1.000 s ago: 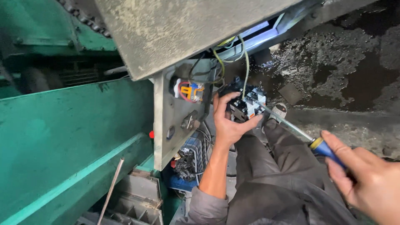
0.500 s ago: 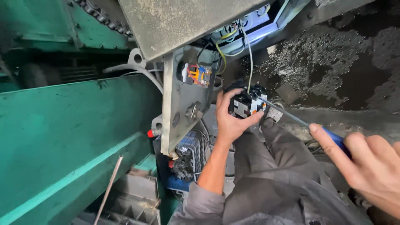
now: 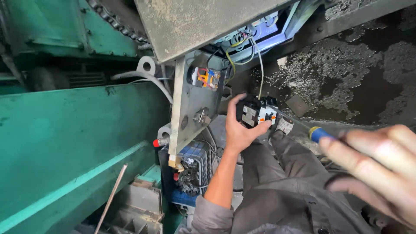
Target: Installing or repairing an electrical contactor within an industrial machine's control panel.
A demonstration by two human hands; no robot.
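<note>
My left hand (image 3: 237, 130) grips a small black electrical block (image 3: 255, 113) with white and orange labels, held up beside a grey metal control box (image 3: 190, 108). Green-yellow and white wires (image 3: 259, 65) run from the block up into the box's open top. My right hand (image 3: 375, 169), close to the camera and blurred, holds a screwdriver with a blue and yellow handle (image 3: 318, 133). Its shaft points at the block's right side, and the tip is hidden behind the block. My grey trouser legs (image 3: 286, 186) stretch out below.
A large green machine body (image 3: 73, 147) fills the left side. A grey metal lid (image 3: 203, 21) hangs overhead. Below the box sit a finned blue component (image 3: 193, 167), a red-tipped fitting (image 3: 157, 143) and a thin metal rod (image 3: 110, 197). Dark, oily ground (image 3: 346, 82) lies at the right.
The view has shifted, so the box and block now sit further right and lower. My right hand with the screwdriver has come closer to the camera. The left hand keeps its hold.
</note>
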